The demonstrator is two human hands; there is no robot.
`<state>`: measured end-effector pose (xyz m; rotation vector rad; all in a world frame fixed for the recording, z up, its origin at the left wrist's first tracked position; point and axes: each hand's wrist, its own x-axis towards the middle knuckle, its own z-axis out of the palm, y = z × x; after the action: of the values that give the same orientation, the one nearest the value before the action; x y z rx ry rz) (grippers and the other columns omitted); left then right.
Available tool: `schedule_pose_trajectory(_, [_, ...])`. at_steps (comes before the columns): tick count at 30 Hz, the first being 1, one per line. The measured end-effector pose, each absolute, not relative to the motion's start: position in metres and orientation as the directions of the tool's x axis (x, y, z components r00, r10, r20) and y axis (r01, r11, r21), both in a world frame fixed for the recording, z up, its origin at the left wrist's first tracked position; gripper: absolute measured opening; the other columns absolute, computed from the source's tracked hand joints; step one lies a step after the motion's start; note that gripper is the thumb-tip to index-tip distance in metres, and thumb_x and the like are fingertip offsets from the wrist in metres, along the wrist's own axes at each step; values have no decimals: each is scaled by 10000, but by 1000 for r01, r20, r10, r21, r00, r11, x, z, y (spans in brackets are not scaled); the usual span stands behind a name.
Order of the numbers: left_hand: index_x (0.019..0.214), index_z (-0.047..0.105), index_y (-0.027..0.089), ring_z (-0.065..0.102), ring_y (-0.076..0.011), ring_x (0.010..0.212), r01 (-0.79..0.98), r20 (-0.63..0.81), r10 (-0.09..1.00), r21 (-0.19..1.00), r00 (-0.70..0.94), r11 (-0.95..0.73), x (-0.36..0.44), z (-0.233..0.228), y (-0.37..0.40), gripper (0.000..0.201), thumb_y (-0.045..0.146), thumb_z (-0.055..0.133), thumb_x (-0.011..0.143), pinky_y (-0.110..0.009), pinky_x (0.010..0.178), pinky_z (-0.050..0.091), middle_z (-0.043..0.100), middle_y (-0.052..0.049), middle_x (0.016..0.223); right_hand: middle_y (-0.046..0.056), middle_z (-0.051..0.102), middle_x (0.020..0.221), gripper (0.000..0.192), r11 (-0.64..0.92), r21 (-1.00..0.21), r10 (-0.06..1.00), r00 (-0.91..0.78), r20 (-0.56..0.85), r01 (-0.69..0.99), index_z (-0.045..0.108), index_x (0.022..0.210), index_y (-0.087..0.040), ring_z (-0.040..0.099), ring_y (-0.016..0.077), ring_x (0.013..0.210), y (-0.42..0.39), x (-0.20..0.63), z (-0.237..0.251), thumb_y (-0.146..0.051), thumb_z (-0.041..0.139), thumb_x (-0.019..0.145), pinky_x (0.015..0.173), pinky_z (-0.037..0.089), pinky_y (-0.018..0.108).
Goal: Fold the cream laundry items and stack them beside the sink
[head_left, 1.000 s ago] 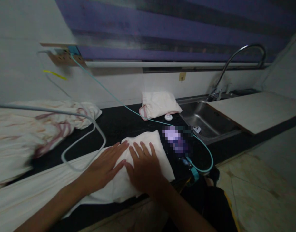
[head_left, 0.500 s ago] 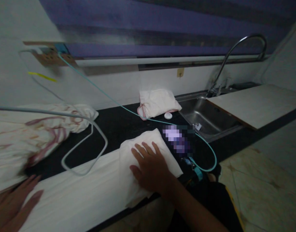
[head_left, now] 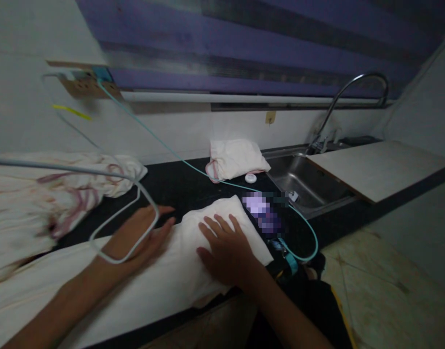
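A long white cloth (head_left: 142,295) lies along the front of the black counter, its right end folded over into a thicker layer. My right hand (head_left: 226,249) rests flat on that folded end, fingers spread. Over the cloth's left stretch is my left hand (head_left: 146,235), thumb and fingers apart, close to the fold and holding nothing. A grey cable (head_left: 95,237) loops in front of the left hand and hides part of it. Whether the left hand touches the cloth I cannot tell.
A crumpled white cloth with reddish stripes (head_left: 73,189) lies at left. Behind are a folded cloth (head_left: 239,157) and a small white disc (head_left: 250,178). A phone (head_left: 264,213) with a teal cable lies at right, near the steel sink (head_left: 309,186) and a board (head_left: 382,165).
My left hand has moved right along the white cloth, from the lower left corner to near the fold. My right hand stays on the folded end. The view has shifted slightly.
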<state>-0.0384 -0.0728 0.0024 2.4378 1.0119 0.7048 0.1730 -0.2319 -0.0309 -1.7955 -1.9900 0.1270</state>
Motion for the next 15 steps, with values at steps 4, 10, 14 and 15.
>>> schedule_pose_trajectory(4, [1366,605,186,565,-299,1327,376,179,581,606,794,-701,55,-6,-67,572,596,504,979,-448,1198,403,618,-137,1416,125,496,1625,553,167,-324,959,-77,273,931,476,1548,-201,349,299,1564,-235,179,-31,-470,517,1066,1307,180,590])
schedule_pose_trajectory(10, [1398,589,145,554,-274,1289,220,157,453,707,878,-672,121,-28,-46,642,635,476,999,-429,1170,393,609,-158,1377,137,649,1446,385,191,-405,914,-12,405,894,593,1386,-171,517,270,1431,-235,181,-34,-333,522,1043,1269,309,550])
schedule_pose_trajectory(14, [1168,699,169,565,-261,1154,182,122,335,644,934,-743,125,-27,-41,573,666,483,981,-422,1079,429,649,-117,1195,143,733,1233,281,303,-487,734,125,667,819,635,1241,-170,657,252,1216,-240,181,-33,-252,463,1034,1102,514,467])
schedule_pose_trajectory(15, [1121,705,163,569,-265,1121,207,92,337,630,937,-748,124,-23,-42,561,670,536,951,-419,1046,443,647,-117,1164,132,739,1189,252,331,-491,687,151,711,806,634,1212,-185,674,246,1164,-243,180,-32,-238,469,1030,1057,541,452])
